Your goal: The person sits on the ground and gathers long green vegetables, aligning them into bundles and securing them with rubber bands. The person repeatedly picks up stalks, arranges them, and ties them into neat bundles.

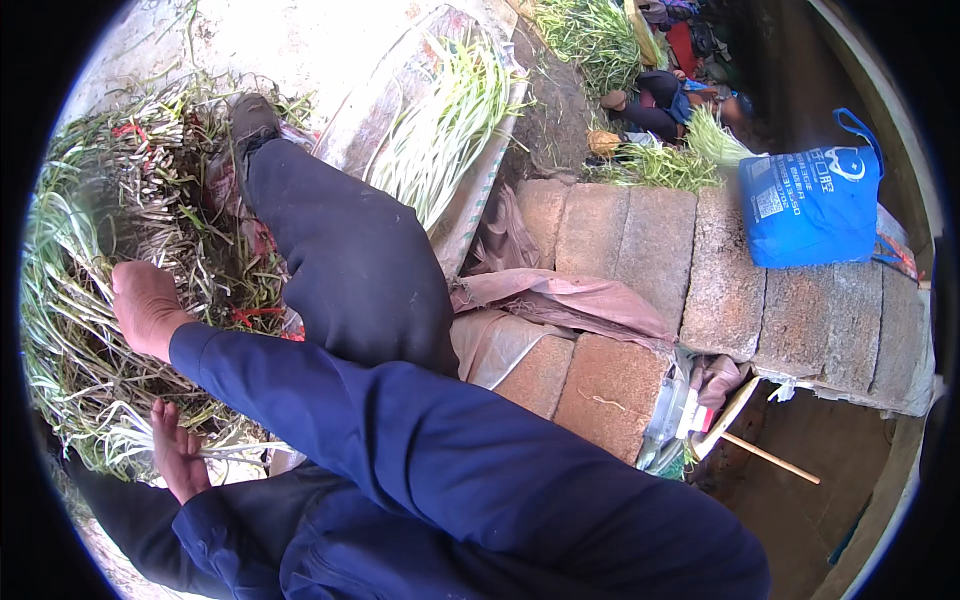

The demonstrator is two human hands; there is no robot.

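In front of me lies a heap of long, thin-stemmed leafy greens (90, 337), tangled, with cut pale ends along its far side. My right hand (146, 309) reaches into the heap, closed like a fist against the stems; its fingertips are hidden, so whether it grips any is unclear. Lower down, my left hand (178, 450) has a small bunch of pale stalks (232, 448) lying across it between thumb and fingers. The leafy ends of that bunch spread to the left. Beyond my right knee, cleaned pale-green stalks (450, 127) are laid side by side on a sheet-covered board (457, 244).
Concrete blocks (592, 225) form a ledge on the right, bearing a blue bag (810, 202) and a pink cloth (570, 296). A plastic bottle (667, 412) and a wooden stick (772, 457) are nearby. Another person (667, 97) sits among greens farther back.
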